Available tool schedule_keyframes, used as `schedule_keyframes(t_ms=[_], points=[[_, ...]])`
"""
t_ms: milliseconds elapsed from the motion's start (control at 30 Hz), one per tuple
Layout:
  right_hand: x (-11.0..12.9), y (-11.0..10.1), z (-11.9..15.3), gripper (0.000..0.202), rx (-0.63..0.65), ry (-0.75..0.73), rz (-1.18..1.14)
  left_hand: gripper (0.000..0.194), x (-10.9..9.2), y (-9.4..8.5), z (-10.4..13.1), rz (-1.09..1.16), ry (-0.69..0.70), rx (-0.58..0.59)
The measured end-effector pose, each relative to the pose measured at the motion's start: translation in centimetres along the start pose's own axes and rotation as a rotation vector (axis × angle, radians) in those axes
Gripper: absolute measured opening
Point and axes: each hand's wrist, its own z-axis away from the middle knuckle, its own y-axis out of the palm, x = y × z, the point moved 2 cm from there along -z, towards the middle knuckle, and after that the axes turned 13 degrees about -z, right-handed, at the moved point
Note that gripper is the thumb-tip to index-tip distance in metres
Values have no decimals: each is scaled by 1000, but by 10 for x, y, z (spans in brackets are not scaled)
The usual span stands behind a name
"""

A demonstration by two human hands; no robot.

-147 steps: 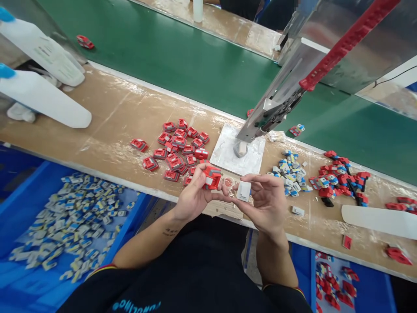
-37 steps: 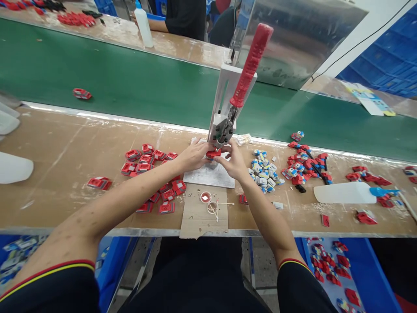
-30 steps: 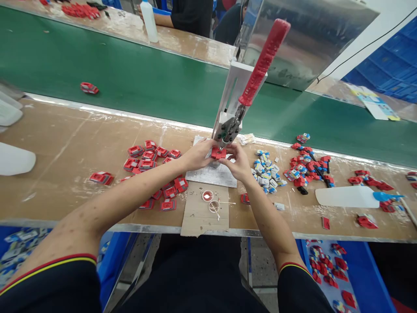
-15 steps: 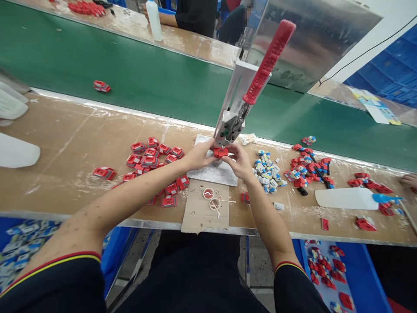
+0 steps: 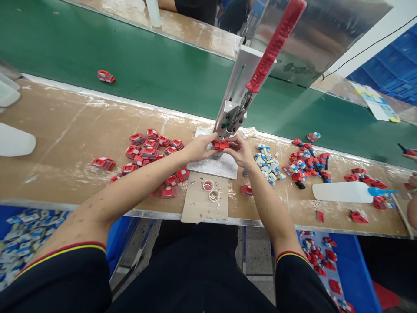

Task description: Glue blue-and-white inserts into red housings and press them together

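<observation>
Nearest, small white-and-blue parts are held in a left-hand bin [image 5: 119, 243], and mostly red ones in a right-hand bin [image 5: 353, 265]. On the tabletop [image 5: 68, 178], two small cups [image 5: 214, 195] with cotton swabs [image 5: 217, 204] are set on a piece of cardboard [image 5: 195, 208]. Beyond it, a red part [image 5: 221, 145] is grasped from either side by the fingers of the left hand [image 5: 205, 148] and the right hand [image 5: 240, 151], over a metal plate [image 5: 224, 167] and below the head of a red-handled press [image 5: 233, 113]; whether it is touched by the press cannot be told. The plate is flanked by loose red pieces [image 5: 150, 152] on the left and white-and-blue pieces [image 5: 267, 164] on the right. Farther off, a single red piece [image 5: 106, 76] is carried on a green belt [image 5: 163, 65].
</observation>
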Motion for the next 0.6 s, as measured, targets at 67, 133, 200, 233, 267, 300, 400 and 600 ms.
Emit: schedule_keyframes(t_ms=[67, 133, 200, 233, 267, 300, 400, 600], points=[[1, -3, -3, 71, 13, 9, -1, 23, 3, 0, -1, -8, 13, -5], [0, -5, -4, 72, 27, 17, 1, 24, 4, -1, -1, -20, 14, -3], [-1, -5, -4, 73, 28, 17, -6, 24, 3, -1, -1, -21, 14, 5], [-2, -5, -4, 73, 21, 12, -17, 25, 2, -1, 0, -16, 14, 8], [-3, -5, -3, 72, 9, 2, -32, 26, 2, -1, 0, -8, 14, 8], [-5, -4, -3, 71, -5, -15, -46, 27, 1, 0, 1, 3, 12, 1], [-8, -3, -3, 65, -34, -87, -62, 32, 1, 0, 3, 40, -2, -39], [-8, -10, -9, 53, 16, -65, 114, 33, 10, 9, 0, 111, -51, -90]])
